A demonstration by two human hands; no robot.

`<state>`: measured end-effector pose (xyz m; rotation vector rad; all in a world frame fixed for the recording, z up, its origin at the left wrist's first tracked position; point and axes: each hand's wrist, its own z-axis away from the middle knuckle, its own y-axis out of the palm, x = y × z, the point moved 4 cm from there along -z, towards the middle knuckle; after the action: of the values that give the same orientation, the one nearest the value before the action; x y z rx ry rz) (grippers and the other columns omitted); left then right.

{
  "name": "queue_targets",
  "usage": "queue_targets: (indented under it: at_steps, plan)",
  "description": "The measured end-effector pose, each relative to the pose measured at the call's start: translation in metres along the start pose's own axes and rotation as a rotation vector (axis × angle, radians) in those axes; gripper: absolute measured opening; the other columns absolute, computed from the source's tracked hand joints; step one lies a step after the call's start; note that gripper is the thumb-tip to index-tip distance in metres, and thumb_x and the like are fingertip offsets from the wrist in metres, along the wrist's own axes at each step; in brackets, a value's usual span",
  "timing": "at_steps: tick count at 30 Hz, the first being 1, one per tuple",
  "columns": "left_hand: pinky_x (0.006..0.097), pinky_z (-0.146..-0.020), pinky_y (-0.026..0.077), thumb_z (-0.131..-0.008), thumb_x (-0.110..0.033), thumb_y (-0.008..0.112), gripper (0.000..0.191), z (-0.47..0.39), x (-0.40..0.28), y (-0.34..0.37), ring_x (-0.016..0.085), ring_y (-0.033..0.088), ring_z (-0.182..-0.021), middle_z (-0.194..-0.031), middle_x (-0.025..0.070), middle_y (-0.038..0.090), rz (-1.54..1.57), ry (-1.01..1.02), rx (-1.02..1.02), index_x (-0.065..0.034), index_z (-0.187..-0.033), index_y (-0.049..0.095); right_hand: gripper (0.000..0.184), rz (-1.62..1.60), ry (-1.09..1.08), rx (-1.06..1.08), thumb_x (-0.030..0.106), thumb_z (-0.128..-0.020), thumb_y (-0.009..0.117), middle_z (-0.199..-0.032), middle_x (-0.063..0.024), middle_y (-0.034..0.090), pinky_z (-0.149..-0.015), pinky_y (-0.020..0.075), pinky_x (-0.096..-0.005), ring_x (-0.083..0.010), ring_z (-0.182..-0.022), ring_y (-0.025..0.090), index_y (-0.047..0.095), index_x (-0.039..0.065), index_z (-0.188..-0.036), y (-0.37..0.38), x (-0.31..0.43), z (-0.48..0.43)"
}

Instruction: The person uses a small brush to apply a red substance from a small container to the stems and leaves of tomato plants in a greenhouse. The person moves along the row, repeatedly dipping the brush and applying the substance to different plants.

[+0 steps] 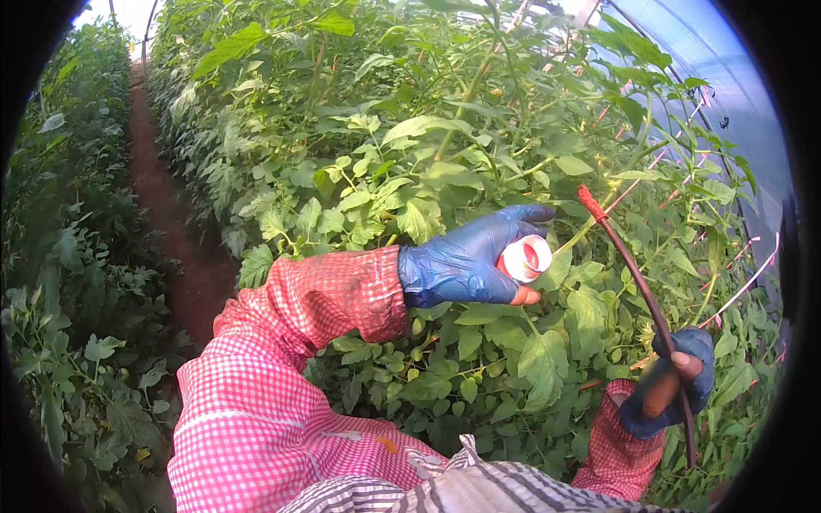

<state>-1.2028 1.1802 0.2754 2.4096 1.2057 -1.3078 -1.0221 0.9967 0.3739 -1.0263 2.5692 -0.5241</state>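
My left hand (474,256), in a blue glove with a bare thumb tip, grips a small white plastic bottle (526,258) with red stuff at its open mouth. To the right, my right hand (670,381), in a torn blue glove with bare fingertips, holds a thin dark brown stick (635,269). The stick leans up and left, and its upper tip is wrapped or coated in red (591,204). Leafy tomato plants (420,215) fill the space around both hands. A green stem passes between the bottle and the red tip.
A bare soil path (163,218) runs away at the left, with another plant row (70,256) beyond it. Pink and white strings (744,282) slant through the plants at the right. Behind them stands the greenhouse's plastic film wall (744,83) with thin dark hoops.
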Motion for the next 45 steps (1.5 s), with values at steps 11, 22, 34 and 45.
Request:
queue_targets:
  at_steps: [11,22,34,45]
  plan:
    - [0.0345,-0.104,0.038,-0.073,-0.020,0.081,0.068,0.113,-0.018,-0.099,0.028,0.043,-0.129,-0.143,0.0183,0.038,-0.015,-0.111,-0.044,0.0005,-0.129,0.048,0.026,-0.029,0.001,-0.170,0.040,-0.091,0.056,-0.070,-0.0031,0.057,-0.056,0.0348,-0.0336,-0.0180,-0.061,0.045,0.058,0.014,-0.096,0.070,0.016,-0.011]
    - [0.0391,-0.104,0.038,-0.072,-0.017,0.082,0.044,0.156,0.030,-0.261,0.029,0.043,-0.129,-0.139,0.0184,0.043,0.063,-0.162,0.072,-0.0039,-0.107,0.059,0.030,0.163,0.059,-0.133,0.046,-0.088,0.061,-0.069,-0.0008,0.062,-0.052,0.0322,-0.0302,-0.0157,-0.058,0.046,0.061,0.017,-0.092,0.186,0.072,-0.065]
    - [0.0406,-0.099,0.041,-0.066,-0.007,0.083,0.039,0.237,0.036,-0.340,0.029,0.053,-0.120,-0.132,0.0222,0.049,0.027,-0.214,-0.131,-0.0022,-0.098,0.060,0.022,-0.083,0.238,0.092,0.022,-0.087,0.053,-0.080,-0.0105,0.059,-0.059,0.0311,-0.0376,-0.0219,-0.069,0.047,0.059,0.002,-0.096,0.177,0.108,-0.060]
    - [0.0282,-0.096,0.042,-0.074,-0.007,0.080,0.056,0.303,0.017,-0.384,0.012,0.054,-0.108,-0.113,0.0051,0.060,0.137,-0.486,-0.328,-0.0064,-0.124,0.056,0.027,-0.058,0.389,-0.229,0.021,-0.084,0.060,-0.081,-0.0138,0.060,-0.067,0.0432,-0.0369,-0.0248,-0.073,0.055,0.059,-0.001,-0.101,0.245,0.106,-0.042]
